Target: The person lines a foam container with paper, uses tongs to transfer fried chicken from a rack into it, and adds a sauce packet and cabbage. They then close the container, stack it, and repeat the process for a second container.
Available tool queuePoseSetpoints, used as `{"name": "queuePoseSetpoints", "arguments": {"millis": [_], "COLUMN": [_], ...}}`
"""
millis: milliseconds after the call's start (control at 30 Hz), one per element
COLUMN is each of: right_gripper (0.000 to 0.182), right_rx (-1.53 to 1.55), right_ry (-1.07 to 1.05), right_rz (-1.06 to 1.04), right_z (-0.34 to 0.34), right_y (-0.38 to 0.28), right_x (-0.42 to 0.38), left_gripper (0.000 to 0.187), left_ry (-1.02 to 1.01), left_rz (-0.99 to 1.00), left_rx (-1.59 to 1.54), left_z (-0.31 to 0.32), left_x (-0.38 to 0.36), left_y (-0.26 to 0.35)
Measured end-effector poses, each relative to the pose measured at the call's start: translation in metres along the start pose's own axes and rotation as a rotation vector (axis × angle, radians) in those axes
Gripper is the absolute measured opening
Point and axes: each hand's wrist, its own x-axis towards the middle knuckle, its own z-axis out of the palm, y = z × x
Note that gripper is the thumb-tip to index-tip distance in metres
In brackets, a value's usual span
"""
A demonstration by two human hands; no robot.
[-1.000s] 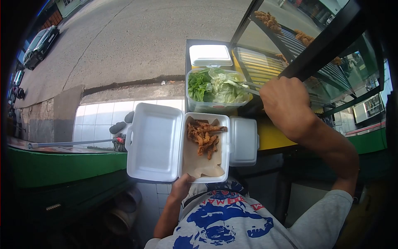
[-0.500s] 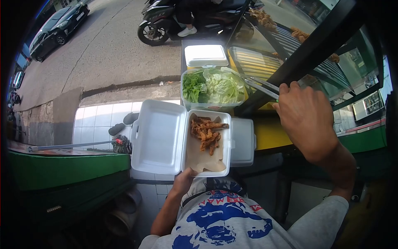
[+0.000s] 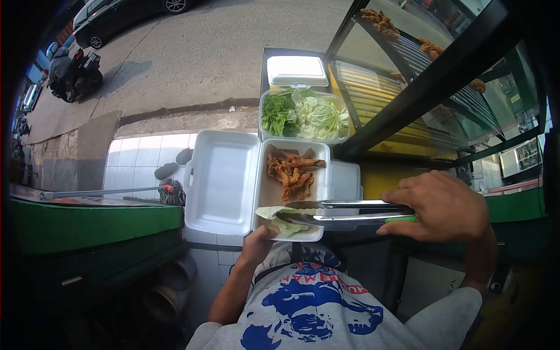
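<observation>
My left hand [image 3: 256, 245] grips the near edge of an open white foam box [image 3: 224, 184]. Fried chicken [image 3: 293, 174] lies on brown paper in the box's right half. My right hand [image 3: 440, 207] is closed around metal tongs [image 3: 356, 213] with green on the handle. Between the tips of the tongs is a pale green lettuce leaf [image 3: 283, 220], at the near end of the box below the chicken. Just beyond the box stands a clear tub [image 3: 344, 138] of lettuce, darker leaves on the left and paler ones on the right.
A closed foam box [image 3: 297, 70] lies behind the tub, another [image 3: 345, 184] right of the open box. A glass display case [image 3: 431, 87] with fried pieces stands at the right. On the road are a black car [image 3: 128, 20] and a rider on a motorcycle [image 3: 76, 76].
My right hand has brought the tongs down and toward me, from beside the tub to over the box. Lettuce is now in the box. The near motorcycle has left that spot.
</observation>
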Motion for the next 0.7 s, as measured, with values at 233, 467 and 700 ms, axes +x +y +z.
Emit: {"name": "queuePoseSetpoints", "arguments": {"millis": [233,467,700], "right_gripper": [0.047,0.031,0.014], "right_rx": [-0.099,-0.525,-0.571], "right_ry": [0.554,0.522,0.444], "right_rz": [0.049,0.388,0.353], "right_z": [-0.005,0.002,-0.003], "right_y": [0.007,-0.011,-0.009], "right_x": [-0.017,0.031,0.083], "left_gripper": [0.019,0.022,0.019], "left_ry": [-0.179,-0.058,-0.053], "left_rz": [0.555,0.677,0.703], "left_rx": [0.745,1.003,1.017], "left_z": [-0.042,-0.044,-0.052], "left_x": [0.01,0.007,0.007], "left_y": [-0.016,-0.022,-0.032]}}
